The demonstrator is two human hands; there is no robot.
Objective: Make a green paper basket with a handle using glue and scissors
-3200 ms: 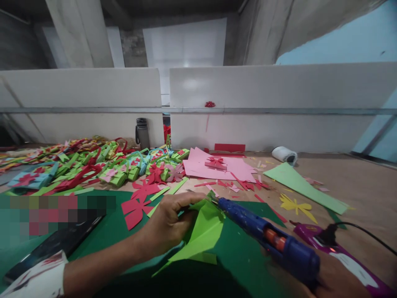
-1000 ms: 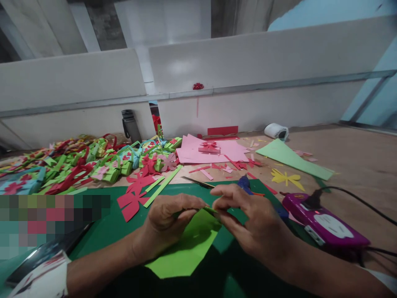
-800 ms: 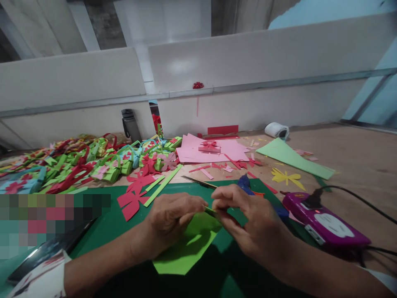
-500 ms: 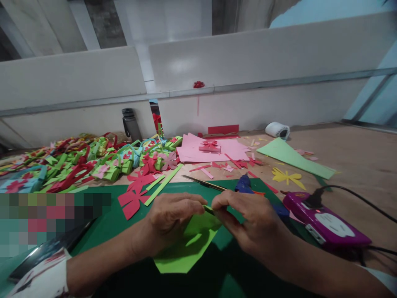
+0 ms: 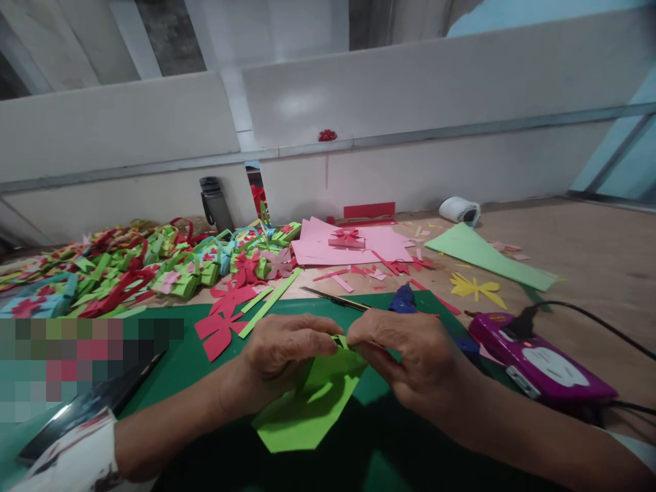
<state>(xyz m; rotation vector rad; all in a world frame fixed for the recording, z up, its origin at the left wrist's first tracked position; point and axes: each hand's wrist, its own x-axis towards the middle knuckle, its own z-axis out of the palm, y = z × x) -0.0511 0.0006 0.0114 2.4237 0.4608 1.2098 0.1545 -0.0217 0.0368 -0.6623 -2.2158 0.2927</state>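
Note:
A piece of bright green paper [image 5: 312, 403], with angled corners at its near end, is held above the green cutting mat [image 5: 174, 328]. My left hand [image 5: 287, 348] is closed on its upper left edge, the fingers curled over the top. My right hand [image 5: 404, 345] pinches the upper right edge, close to the left fingertips. Between the two hands the top edge looks folded or bent; the thumbs mostly hide it. Just beyond the hands lie a slim pen-like tool [image 5: 333, 298] and a blue glue gun [image 5: 403, 299].
Left of the mat lies a heap of small paper bags [image 5: 174, 273], with red paper flowers [image 5: 220, 328] and green strips [image 5: 270, 303] beside it. Pink sheets [image 5: 318, 246] are at the back, near a dark bottle [image 5: 216, 205]. A purple power strip [image 5: 543, 362] with cables sits right.
My right hand has shifted slightly left, closer to my left hand. The paper's top edge between the fingers has turned, showing a lighter green fold. The paper stays held in both hands.

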